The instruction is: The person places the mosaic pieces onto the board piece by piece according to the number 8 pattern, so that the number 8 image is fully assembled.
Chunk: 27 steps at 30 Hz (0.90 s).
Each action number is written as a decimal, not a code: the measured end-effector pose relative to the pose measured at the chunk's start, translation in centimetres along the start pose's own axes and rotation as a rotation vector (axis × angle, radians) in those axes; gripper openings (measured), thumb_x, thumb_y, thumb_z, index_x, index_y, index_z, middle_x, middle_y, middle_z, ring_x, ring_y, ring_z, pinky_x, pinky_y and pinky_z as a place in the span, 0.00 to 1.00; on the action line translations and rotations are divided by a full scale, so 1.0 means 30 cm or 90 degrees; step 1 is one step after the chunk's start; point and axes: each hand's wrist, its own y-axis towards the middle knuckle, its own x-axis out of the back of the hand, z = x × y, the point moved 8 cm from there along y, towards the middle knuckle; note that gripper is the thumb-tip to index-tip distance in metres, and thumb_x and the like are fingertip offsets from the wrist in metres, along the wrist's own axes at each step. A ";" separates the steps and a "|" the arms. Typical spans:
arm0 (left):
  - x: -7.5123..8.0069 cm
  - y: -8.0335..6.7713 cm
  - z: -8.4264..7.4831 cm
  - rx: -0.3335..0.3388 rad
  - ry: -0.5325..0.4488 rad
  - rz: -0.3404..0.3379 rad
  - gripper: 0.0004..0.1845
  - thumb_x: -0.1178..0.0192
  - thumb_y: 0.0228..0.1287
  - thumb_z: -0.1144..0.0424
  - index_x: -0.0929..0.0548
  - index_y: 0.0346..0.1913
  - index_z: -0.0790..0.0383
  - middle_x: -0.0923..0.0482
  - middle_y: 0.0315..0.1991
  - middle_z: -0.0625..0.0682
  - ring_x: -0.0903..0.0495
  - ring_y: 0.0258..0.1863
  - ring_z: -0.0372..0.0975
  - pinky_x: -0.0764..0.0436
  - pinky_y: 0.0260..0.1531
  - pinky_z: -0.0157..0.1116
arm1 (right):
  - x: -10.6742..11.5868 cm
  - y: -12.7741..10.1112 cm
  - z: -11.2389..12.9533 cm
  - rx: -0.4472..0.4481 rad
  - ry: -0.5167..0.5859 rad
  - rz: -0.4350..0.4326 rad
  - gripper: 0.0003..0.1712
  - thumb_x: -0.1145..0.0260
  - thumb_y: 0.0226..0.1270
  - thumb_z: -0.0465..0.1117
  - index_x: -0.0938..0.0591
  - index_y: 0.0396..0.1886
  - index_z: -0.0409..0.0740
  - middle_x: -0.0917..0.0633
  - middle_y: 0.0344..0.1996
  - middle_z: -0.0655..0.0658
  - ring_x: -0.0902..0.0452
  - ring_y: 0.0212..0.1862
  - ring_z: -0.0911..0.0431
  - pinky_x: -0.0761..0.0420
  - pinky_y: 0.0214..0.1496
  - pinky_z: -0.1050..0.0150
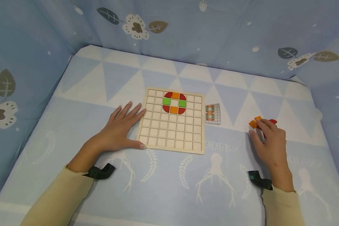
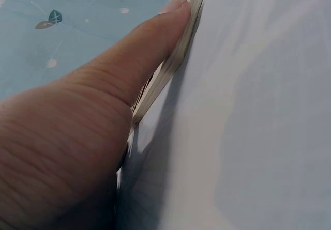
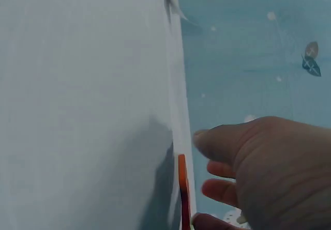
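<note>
We see the left hand point(image 1: 119, 127) lying flat with fingers straight and spread, resting on the surface point(image 1: 169, 188) against the left edge of the wooden grid board point(image 1: 172, 131); fingertips overlap that edge and the thumb runs along its near left corner. The left wrist view confirms the thumb point(image 2: 150, 49) pressed to the board's rim point(image 2: 170, 67).

On the board's far rows sits a ring of coloured tiles point(image 1: 174, 102): red corners, orange and green sides.

The right hand point(image 1: 269, 142) is well right of the board, fingers loosely curled over a small pile of orange and red pieces point(image 1: 255, 121), touching them. We cannot tell if any piece is actually pinched. The right wrist view shows one orange piece point(image 3: 182, 188) edge-on just beside the fingers point(image 3: 220, 191).

A small pattern card point(image 1: 213, 113) lies just right of the board.
</note>
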 end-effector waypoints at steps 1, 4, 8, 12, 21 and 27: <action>-0.004 0.001 0.002 0.002 0.004 0.002 0.64 0.41 0.44 0.23 0.58 0.78 0.48 0.66 0.78 0.49 0.73 0.75 0.48 0.67 0.68 0.55 | -0.013 0.003 0.003 0.016 0.001 0.015 0.25 0.36 0.64 0.37 0.23 0.60 0.33 0.25 0.59 0.30 0.36 0.56 0.28 0.42 0.56 0.34; -0.012 0.004 0.002 0.005 0.010 0.007 0.64 0.40 0.44 0.23 0.59 0.78 0.47 0.66 0.78 0.49 0.73 0.75 0.48 0.67 0.68 0.55 | -0.042 0.001 -0.003 0.004 -0.025 0.068 0.25 0.38 0.67 0.39 0.24 0.63 0.37 0.27 0.62 0.31 0.41 0.56 0.26 0.44 0.54 0.34; -0.017 0.009 -0.004 0.006 0.005 0.012 0.64 0.40 0.43 0.23 0.58 0.78 0.47 0.66 0.78 0.48 0.73 0.75 0.48 0.67 0.68 0.55 | -0.042 0.007 0.004 -0.002 -0.058 0.078 0.21 0.38 0.67 0.38 0.20 0.58 0.37 0.24 0.58 0.31 0.39 0.51 0.26 0.39 0.47 0.36; -0.018 0.011 -0.009 0.002 -0.003 0.015 0.64 0.40 0.43 0.23 0.59 0.78 0.46 0.67 0.78 0.48 0.73 0.75 0.48 0.67 0.69 0.55 | -0.024 0.021 0.003 0.007 -0.042 0.025 0.14 0.37 0.63 0.30 0.16 0.49 0.33 0.20 0.49 0.30 0.31 0.47 0.31 0.36 0.48 0.41; -0.007 0.006 -0.004 0.006 0.014 0.008 0.64 0.41 0.43 0.22 0.59 0.78 0.46 0.68 0.78 0.48 0.74 0.75 0.48 0.68 0.68 0.55 | -0.030 0.018 -0.065 -0.101 0.003 0.032 0.15 0.38 0.66 0.35 0.19 0.50 0.32 0.24 0.34 0.37 0.35 0.37 0.49 0.38 0.36 0.60; 0.001 -0.006 -0.002 0.007 0.011 0.003 0.64 0.40 0.44 0.23 0.58 0.78 0.48 0.67 0.78 0.49 0.73 0.75 0.49 0.67 0.68 0.56 | -0.045 0.020 -0.068 -0.133 0.013 0.070 0.19 0.40 0.69 0.39 0.21 0.54 0.32 0.28 0.35 0.39 0.37 0.38 0.50 0.39 0.35 0.61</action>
